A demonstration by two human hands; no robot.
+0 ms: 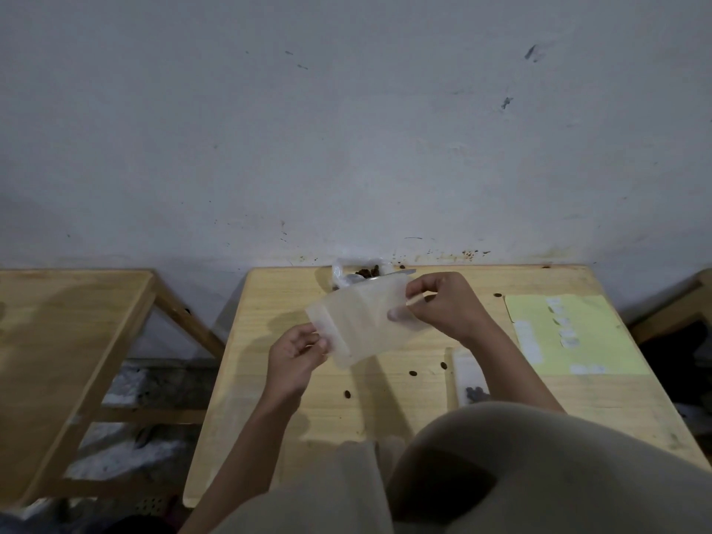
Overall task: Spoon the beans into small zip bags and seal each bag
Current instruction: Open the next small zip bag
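Note:
An empty clear zip bag (pixel 362 321) is held in the air above the wooden table (pixel 277 302), tilted. My left hand (pixel 296 360) pinches its lower left corner. My right hand (pixel 443 302) pinches its upper right edge. Behind the bag, at the table's far edge, stands an open plastic bag of dark beans (pixel 360 272) with a metal spoon handle (pixel 402 272) sticking out of it. A few loose beans (pixel 347 394) lie on the table below the bag. A small bag holding some beans (pixel 472 383) lies flat under my right forearm.
A pale yellow sheet (pixel 601 341) carrying several small white labels lies on the table's right side. A second wooden table (pixel 57 341) stands to the left across a gap. A white wall closes the far side.

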